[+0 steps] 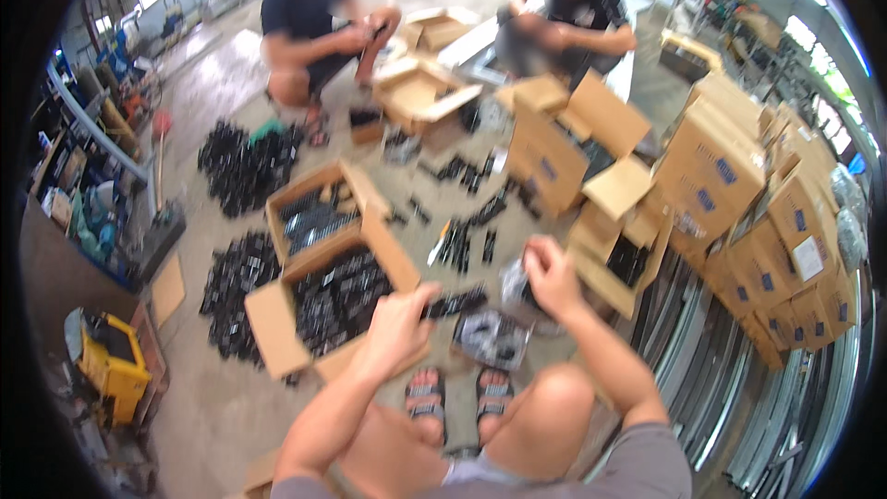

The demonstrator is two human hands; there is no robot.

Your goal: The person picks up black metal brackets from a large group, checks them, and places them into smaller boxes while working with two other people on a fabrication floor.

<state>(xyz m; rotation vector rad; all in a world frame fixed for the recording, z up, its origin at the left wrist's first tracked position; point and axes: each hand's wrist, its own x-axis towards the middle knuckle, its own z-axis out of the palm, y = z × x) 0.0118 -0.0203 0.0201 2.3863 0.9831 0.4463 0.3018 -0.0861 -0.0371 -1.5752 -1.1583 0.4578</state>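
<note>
My left hand (399, 325) is closed around one end of a short black bar-like part (459, 301), which points to the right. To the right, my right hand (552, 277) is raised with its fingers pinched together; whatever lies in them is too small to make out. Beside and below that hand is a crumpled clear plastic bag (514, 285). A clear bag of small black pieces (492, 337) lies on the floor between my hands and my sandalled feet. Left of my left hand stands an open cardboard box (393, 254) full of similar black parts (340, 300).
Heaps of black parts (238, 291) lie on the left. Loose parts (471, 212) are strewn ahead. Two people squat at the far side among open cartons (416, 97). Stacked cartons (711, 171) and long metal profiles (693, 351) line the right. A yellow case (115, 374) stands far left.
</note>
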